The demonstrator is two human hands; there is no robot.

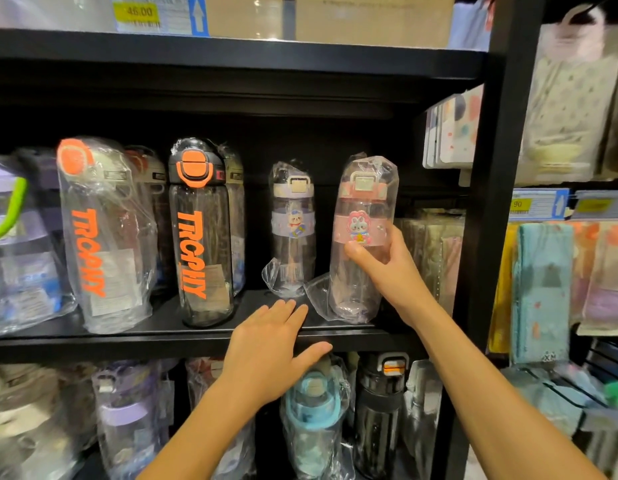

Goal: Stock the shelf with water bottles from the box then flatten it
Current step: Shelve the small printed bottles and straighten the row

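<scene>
Head: right hand [387,268] grips pink bottle [361,237].

Green-handled bottle [7,216] cropped at left edge; lower-left bottles [40,403] blurred

Mid-frame, I see the shelf [127,336] running across. Right of centre, my right hand [387,268] holds a wrapped bottle [359,278] with its base on the shelf. A second bottle [293,237] stands just left and further back, and a tall lettered bottle [201,244] stands left of that. My left hand [269,348] rests on the shelf's front edge, below them.
</scene>
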